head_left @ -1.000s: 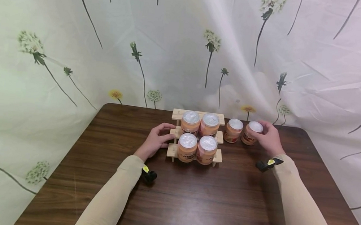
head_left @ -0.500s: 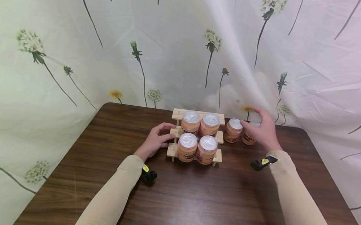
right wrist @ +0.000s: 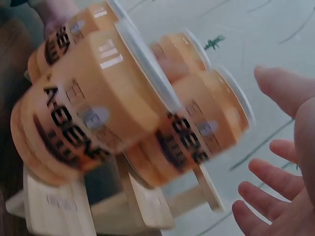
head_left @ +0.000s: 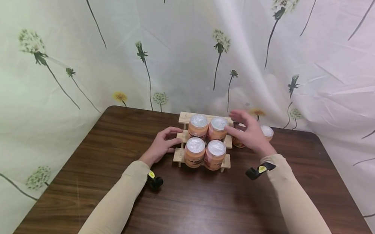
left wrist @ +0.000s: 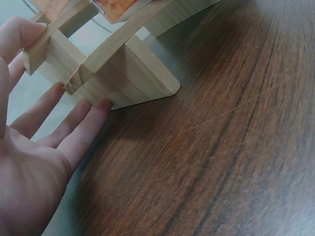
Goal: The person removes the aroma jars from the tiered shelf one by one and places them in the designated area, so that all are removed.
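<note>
A stepped wooden rack stands on the table, with two orange jars on its lower step and two on the step above. Silver lids top the front-left jar, front-right jar, back-left jar and back-right jar. My left hand touches the rack's left side, its extended fingertips against the side panel. My right hand is held with fingers spread beside the back-right jar, nothing in its grasp. In the right wrist view the right thumb points toward that jar.
Right of the rack, two more jars stand on the dark wooden table: a nearer jar partly behind the right hand, and a farther jar. A dandelion-print cloth hangs behind the table.
My right hand has left the far-right jar and moved left, past the jar beside it, to the rack's upper right. The left hand stays at the rack's side.
</note>
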Demonstrator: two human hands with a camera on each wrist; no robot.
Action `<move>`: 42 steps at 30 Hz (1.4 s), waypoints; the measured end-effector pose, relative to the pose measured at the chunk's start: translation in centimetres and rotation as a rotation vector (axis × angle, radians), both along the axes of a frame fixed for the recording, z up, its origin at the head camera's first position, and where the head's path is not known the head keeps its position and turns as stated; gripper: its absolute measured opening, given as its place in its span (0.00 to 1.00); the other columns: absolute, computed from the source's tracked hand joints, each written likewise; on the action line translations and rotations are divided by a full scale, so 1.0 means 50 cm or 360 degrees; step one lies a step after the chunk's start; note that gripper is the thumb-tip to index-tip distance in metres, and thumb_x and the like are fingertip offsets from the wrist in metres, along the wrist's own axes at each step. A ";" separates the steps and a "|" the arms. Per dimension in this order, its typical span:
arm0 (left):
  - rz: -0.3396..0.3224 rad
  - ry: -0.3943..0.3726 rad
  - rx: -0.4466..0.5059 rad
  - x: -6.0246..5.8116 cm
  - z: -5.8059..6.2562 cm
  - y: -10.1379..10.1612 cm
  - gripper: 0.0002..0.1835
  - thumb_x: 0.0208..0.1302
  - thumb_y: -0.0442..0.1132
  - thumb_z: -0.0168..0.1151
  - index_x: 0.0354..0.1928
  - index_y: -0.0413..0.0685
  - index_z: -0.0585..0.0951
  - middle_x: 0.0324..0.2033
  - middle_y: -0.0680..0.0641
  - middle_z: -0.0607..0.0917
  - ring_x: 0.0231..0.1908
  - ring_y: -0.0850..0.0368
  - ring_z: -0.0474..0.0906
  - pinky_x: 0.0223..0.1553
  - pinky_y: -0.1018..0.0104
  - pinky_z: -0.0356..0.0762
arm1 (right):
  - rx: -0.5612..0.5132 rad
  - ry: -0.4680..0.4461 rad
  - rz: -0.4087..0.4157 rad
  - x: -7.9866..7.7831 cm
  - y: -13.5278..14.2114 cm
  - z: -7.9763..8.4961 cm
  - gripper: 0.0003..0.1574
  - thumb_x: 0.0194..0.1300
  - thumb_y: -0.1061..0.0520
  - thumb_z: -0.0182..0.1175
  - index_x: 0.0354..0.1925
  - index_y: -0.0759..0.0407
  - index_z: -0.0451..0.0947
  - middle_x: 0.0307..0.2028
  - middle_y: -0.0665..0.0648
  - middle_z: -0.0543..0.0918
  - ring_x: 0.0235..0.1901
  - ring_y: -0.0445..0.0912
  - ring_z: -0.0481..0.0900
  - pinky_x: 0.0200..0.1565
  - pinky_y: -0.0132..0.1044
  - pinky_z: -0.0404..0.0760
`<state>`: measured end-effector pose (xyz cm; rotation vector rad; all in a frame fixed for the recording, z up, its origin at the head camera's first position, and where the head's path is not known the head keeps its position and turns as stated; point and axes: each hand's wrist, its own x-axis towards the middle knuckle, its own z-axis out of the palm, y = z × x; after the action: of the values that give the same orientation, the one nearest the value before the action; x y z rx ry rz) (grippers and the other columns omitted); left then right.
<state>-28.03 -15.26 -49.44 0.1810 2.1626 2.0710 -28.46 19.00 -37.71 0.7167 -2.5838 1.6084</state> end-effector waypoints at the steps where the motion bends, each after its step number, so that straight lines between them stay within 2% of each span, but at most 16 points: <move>1: -0.0002 0.0001 -0.0005 0.000 0.000 -0.001 0.21 0.73 0.40 0.69 0.65 0.50 0.79 0.68 0.40 0.73 0.59 0.44 0.79 0.45 0.54 0.87 | 0.0011 -0.0007 0.0014 0.001 -0.006 0.000 0.41 0.69 0.52 0.71 0.74 0.60 0.68 0.71 0.67 0.73 0.71 0.62 0.70 0.71 0.60 0.69; 5: -0.0005 0.0001 -0.0007 -0.002 0.000 -0.002 0.21 0.73 0.41 0.69 0.65 0.50 0.78 0.69 0.40 0.72 0.60 0.44 0.78 0.46 0.52 0.87 | 0.0044 -0.0040 0.0071 0.003 -0.027 -0.001 0.43 0.67 0.52 0.74 0.74 0.59 0.68 0.71 0.65 0.74 0.70 0.60 0.72 0.70 0.58 0.70; 11: 0.0005 -0.0010 -0.0010 -0.003 -0.002 -0.001 0.21 0.73 0.41 0.68 0.65 0.51 0.79 0.69 0.40 0.73 0.60 0.44 0.78 0.46 0.53 0.87 | 0.0019 -0.0064 0.0104 0.002 -0.049 -0.011 0.44 0.62 0.52 0.78 0.71 0.59 0.71 0.64 0.60 0.79 0.64 0.57 0.79 0.62 0.56 0.79; 18: 0.0001 -0.0008 -0.0011 -0.004 -0.003 -0.001 0.21 0.73 0.41 0.68 0.65 0.51 0.79 0.69 0.40 0.73 0.60 0.44 0.78 0.46 0.53 0.87 | 0.0043 -0.0085 0.0038 0.001 -0.056 -0.015 0.43 0.62 0.50 0.78 0.70 0.57 0.72 0.61 0.59 0.81 0.60 0.55 0.81 0.57 0.52 0.81; 27: -0.0004 -0.0002 0.0014 -0.004 -0.002 -0.002 0.19 0.73 0.40 0.68 0.63 0.51 0.79 0.67 0.40 0.74 0.59 0.45 0.78 0.45 0.53 0.87 | -0.0016 -0.0157 0.0011 -0.006 -0.060 -0.023 0.40 0.61 0.49 0.79 0.66 0.57 0.75 0.58 0.60 0.82 0.56 0.54 0.82 0.55 0.45 0.82; 42: 0.0008 0.0000 0.0009 -0.008 -0.006 -0.002 0.20 0.72 0.41 0.69 0.63 0.51 0.79 0.67 0.40 0.73 0.59 0.45 0.79 0.45 0.54 0.87 | -0.0068 -0.0203 -0.0124 0.003 -0.052 -0.022 0.40 0.59 0.46 0.80 0.63 0.55 0.76 0.55 0.58 0.82 0.53 0.53 0.81 0.53 0.44 0.79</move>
<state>-28.43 -15.34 -49.74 0.1765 2.1597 2.0797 -28.29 16.37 -38.83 0.5197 -2.6172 1.7339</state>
